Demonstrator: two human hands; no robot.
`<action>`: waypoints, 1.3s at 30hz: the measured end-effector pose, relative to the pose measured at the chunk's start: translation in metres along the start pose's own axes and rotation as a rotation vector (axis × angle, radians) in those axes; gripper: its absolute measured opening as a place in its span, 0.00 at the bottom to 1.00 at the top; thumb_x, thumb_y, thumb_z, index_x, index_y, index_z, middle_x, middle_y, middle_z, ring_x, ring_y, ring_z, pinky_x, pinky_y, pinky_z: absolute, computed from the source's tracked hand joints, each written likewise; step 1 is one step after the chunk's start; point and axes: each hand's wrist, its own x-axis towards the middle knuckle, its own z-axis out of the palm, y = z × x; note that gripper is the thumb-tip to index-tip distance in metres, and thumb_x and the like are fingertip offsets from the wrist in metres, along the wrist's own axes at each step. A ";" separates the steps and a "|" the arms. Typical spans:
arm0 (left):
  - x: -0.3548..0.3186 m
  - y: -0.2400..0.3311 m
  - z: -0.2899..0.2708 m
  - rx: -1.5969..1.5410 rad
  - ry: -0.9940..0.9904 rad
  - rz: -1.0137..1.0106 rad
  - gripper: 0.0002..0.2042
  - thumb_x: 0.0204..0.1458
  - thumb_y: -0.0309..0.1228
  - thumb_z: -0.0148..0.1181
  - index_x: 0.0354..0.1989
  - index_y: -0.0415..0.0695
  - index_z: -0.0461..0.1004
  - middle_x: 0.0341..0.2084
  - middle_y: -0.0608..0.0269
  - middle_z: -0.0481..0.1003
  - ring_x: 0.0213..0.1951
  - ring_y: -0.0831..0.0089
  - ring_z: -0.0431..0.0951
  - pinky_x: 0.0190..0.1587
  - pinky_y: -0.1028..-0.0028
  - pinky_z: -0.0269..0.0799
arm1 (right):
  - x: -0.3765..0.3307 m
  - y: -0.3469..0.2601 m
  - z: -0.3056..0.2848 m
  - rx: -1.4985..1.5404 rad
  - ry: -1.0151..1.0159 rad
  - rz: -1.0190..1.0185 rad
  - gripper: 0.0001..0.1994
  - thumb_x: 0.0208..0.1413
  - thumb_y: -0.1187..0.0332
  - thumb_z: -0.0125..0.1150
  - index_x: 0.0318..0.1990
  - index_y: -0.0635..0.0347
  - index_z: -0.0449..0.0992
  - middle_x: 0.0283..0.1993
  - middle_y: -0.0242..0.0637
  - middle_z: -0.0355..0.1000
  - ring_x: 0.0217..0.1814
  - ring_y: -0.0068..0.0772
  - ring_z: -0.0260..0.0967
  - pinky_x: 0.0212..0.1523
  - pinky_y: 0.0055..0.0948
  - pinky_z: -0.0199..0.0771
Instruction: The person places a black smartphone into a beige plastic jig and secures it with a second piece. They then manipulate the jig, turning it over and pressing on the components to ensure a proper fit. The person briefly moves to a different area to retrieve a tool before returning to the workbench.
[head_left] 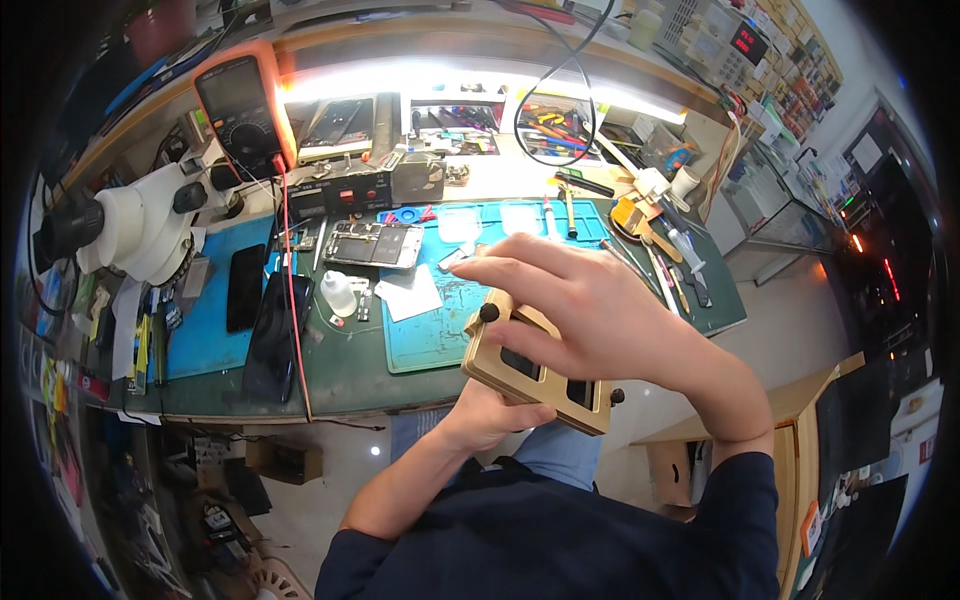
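Note:
In front of my body, above the near edge of the bench, my left hand [487,415] grips a gold-coloured metal clamping fixture [475,362] from below, its thumb along the lower side. The fixture is tilted, with dark rectangular windows and a black knob [489,313] at its upper left corner. Another black knob [617,396] sticks out at the lower right. My right hand [590,305] hovers over the fixture, fingers stretched to the left and the thumb apart from them, close to the upper knob. Part of the fixture is hidden behind this hand.
A blue work mat [420,345] bears a white sheet [410,295]. Nearby lie an opened phone [372,246], a small white bottle [338,294] and dark phones [270,340]. A microscope [130,230] and an orange multimeter [245,110] stand left; hand tools [675,275] lie right.

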 end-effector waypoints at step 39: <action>0.002 0.004 0.010 -0.008 -0.047 -0.029 0.40 0.46 0.25 0.74 0.65 0.42 0.54 0.55 0.61 0.68 0.58 0.72 0.70 0.60 0.67 0.71 | -0.011 0.006 0.003 -0.040 0.090 -0.072 0.25 0.52 0.65 0.68 0.60 0.50 0.72 0.35 0.30 0.75 0.27 0.29 0.74 0.26 0.28 0.73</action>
